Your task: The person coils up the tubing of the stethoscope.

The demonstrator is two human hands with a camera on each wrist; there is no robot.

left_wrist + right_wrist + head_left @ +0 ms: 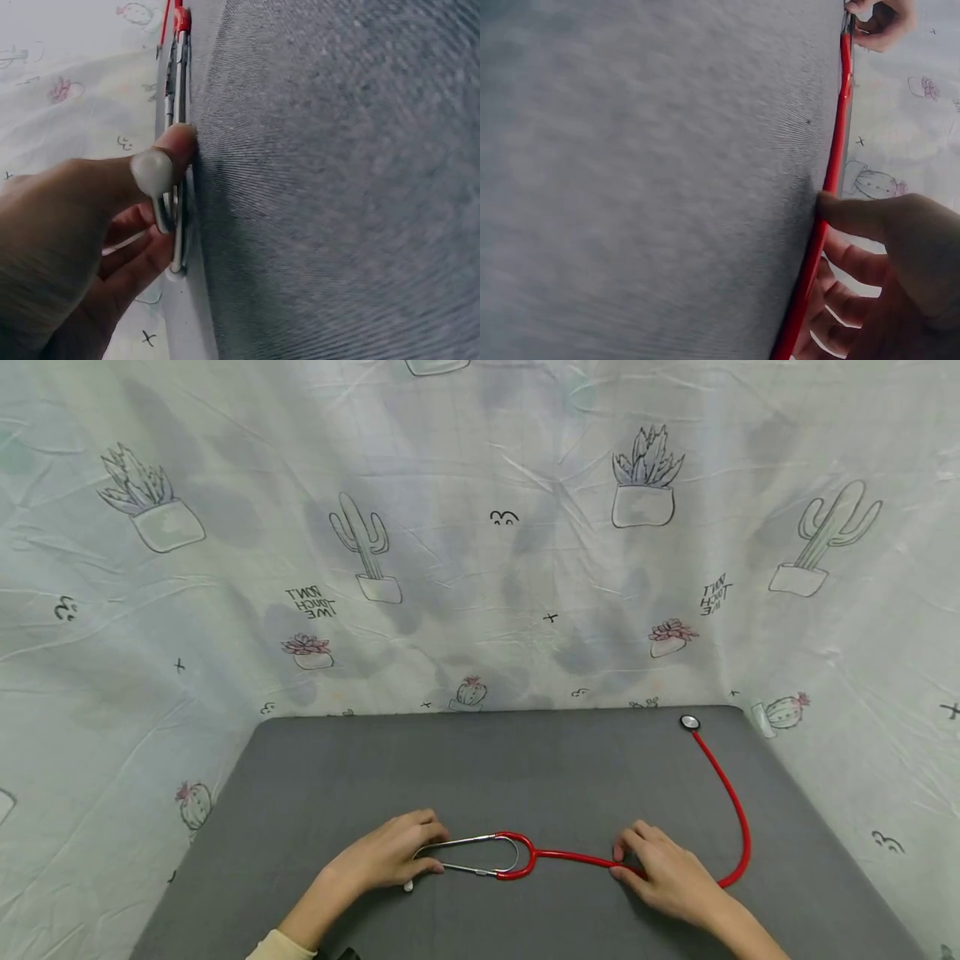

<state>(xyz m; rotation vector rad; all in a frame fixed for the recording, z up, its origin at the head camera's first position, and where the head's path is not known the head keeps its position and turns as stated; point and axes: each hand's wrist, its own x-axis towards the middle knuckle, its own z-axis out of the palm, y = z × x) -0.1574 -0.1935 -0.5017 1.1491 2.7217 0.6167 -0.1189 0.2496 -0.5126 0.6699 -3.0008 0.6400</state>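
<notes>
A red stethoscope (573, 857) lies stretched across the grey table, its metal ear tubes (472, 869) toward the left. My left hand (401, 850) holds the ear tubes near their ends between thumb and fingers; one white eartip (152, 172) shows beside the thumb in the left wrist view. Farther right, my right hand (667, 868) pinches the red tubing (832, 172) between thumb and fingers. Beyond that hand the tube curves up to the round chestpiece (690, 722) near the table's far right corner.
The grey table (450, 768) reaches back to a pale fabric backdrop (465, 568) printed with cacti and potted plants. The cloth also hangs along both sides. A small dark object (348, 954) shows at the bottom edge by the left sleeve (281, 947).
</notes>
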